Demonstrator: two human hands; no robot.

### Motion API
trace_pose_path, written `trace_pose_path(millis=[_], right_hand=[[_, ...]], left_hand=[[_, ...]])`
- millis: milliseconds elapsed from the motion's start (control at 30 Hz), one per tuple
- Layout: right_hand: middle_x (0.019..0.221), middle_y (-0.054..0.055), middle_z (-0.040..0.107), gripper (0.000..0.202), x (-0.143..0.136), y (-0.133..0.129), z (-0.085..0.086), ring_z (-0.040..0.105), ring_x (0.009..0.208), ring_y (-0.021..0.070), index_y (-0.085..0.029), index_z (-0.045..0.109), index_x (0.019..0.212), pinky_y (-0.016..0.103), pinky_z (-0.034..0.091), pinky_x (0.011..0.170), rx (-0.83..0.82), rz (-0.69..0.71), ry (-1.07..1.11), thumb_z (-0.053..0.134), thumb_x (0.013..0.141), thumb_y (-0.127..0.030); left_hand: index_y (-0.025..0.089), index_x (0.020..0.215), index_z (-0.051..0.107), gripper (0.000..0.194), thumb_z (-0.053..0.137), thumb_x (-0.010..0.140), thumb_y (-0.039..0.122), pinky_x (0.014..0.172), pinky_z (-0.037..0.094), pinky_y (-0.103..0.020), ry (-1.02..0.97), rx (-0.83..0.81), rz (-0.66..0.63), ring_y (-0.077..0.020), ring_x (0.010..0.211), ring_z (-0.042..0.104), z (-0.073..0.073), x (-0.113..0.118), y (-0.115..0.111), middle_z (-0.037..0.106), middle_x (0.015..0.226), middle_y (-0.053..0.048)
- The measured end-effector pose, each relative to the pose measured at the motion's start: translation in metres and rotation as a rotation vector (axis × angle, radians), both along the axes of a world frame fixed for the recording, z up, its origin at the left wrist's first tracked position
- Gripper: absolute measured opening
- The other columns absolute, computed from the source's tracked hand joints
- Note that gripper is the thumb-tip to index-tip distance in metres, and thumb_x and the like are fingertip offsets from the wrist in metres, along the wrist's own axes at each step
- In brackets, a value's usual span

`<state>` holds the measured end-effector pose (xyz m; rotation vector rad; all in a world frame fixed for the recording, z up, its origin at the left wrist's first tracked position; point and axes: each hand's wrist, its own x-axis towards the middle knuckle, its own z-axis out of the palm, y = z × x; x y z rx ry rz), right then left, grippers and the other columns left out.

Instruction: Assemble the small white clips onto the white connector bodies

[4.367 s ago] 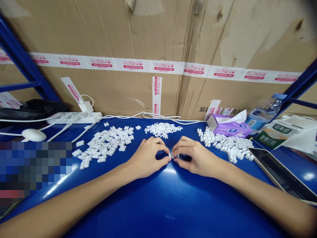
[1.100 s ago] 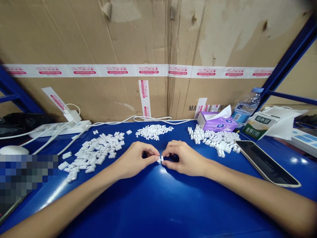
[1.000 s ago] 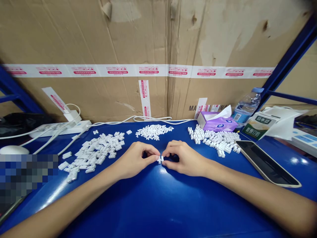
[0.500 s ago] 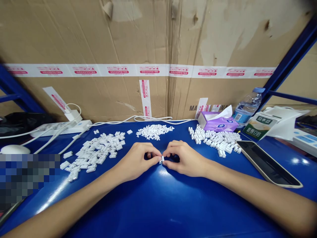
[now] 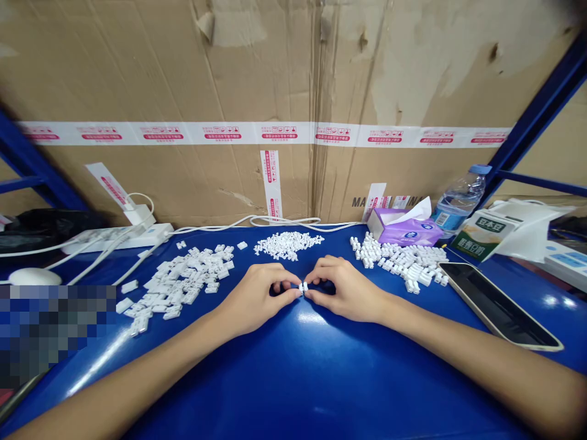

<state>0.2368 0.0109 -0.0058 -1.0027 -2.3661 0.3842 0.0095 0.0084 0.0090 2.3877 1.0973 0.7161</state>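
Note:
At the middle of the blue table (image 5: 293,379), my left hand (image 5: 261,296) and my right hand (image 5: 343,290) meet fingertip to fingertip. Between thumb and fingers, each pinches one side of a small white plastic part (image 5: 303,288); its details are too small to tell. Flat white pieces (image 5: 188,278) lie in a loose pile to the left. Behind my hands is a heap of tiny white pieces (image 5: 287,244). On the right, more white pieces (image 5: 403,260) are spread beside my right hand.
A purple tissue box (image 5: 406,229), a water bottle (image 5: 461,198), a carton (image 5: 486,232) and a phone (image 5: 502,305) are at the right. A power strip (image 5: 119,237) with white cables stands at the back left. Cardboard (image 5: 220,73) rises behind the table.
The white part between my fingertips has turned and now shows as two small upright bits side by side. The view has shifted slightly; both hands stay in nearly the same place.

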Motion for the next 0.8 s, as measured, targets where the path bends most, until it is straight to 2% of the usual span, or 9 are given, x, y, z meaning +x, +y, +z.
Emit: trace_pose_path(millis=[233,333,433,533,700,800], right_hand=[[0.092,0.005,0.07,0.012,-0.002,0.001,0.001,0.061,0.089,0.0206,-0.021,0.076,0.101,0.036,0.045,0.083,-0.007,-0.015,-0.017,0.072,0.09,-0.024],[0.094,0.005,0.071,0.013,-0.003,0.004,0.001,0.061,0.091,0.0214,-0.02,0.076,0.102,0.037,0.045,0.084,0.004,-0.057,-0.024,0.072,0.091,-0.026],[0.097,0.006,0.071,0.013,-0.003,0.008,0.0,0.06,0.095,0.0224,-0.02,0.075,0.101,0.039,0.044,0.087,0.028,-0.088,-0.031,0.072,0.091,-0.028],[0.103,0.007,0.072,0.015,-0.003,0.011,0.0,0.061,0.099,0.0237,-0.021,0.076,0.102,0.042,0.044,0.09,0.046,-0.093,-0.046,0.07,0.093,-0.031],[0.121,0.013,0.07,0.038,0.0,0.002,0.004,0.058,0.113,0.0301,-0.018,0.07,0.123,0.052,0.045,0.097,0.071,-0.154,-0.132,0.067,0.094,-0.042],[0.147,0.019,0.056,0.059,0.0,-0.009,0.004,0.048,0.135,0.0356,-0.01,0.056,0.143,0.058,0.039,0.109,0.056,-0.17,-0.206,0.057,0.097,-0.048]], left_hand=[[0.023,0.093,0.079,0.014,0.066,0.09,0.02,0.066,0.044,-0.027,0.009,0.036,0.032,-0.0138,0.066,0.057,-0.004,0.002,0.002,0.065,0.074,0.001],[0.021,0.1,0.077,0.015,0.07,0.088,0.022,0.07,0.049,-0.029,-0.004,0.058,0.076,-0.0155,0.071,0.059,-0.006,0.001,0.004,0.068,0.082,-0.001],[0.02,0.111,0.074,0.024,0.07,0.088,0.026,0.081,0.053,-0.036,0.012,0.097,0.117,-0.0205,0.086,0.064,-0.008,0.0,0.005,0.07,0.095,-0.004],[0.02,0.111,0.073,0.023,0.064,0.092,0.028,0.098,0.049,-0.047,0.078,0.179,0.114,-0.0264,0.106,0.062,-0.01,0.001,0.002,0.069,0.111,-0.008],[0.014,0.129,0.067,0.039,0.056,0.097,0.035,0.106,0.045,-0.058,0.254,0.247,0.152,-0.0354,0.129,0.054,-0.011,0.003,-0.01,0.061,0.138,-0.016],[0.008,0.144,0.055,0.056,0.047,0.101,0.043,0.114,0.038,-0.059,0.391,0.238,0.146,-0.0376,0.143,0.044,-0.013,0.003,-0.017,0.05,0.154,-0.021]])
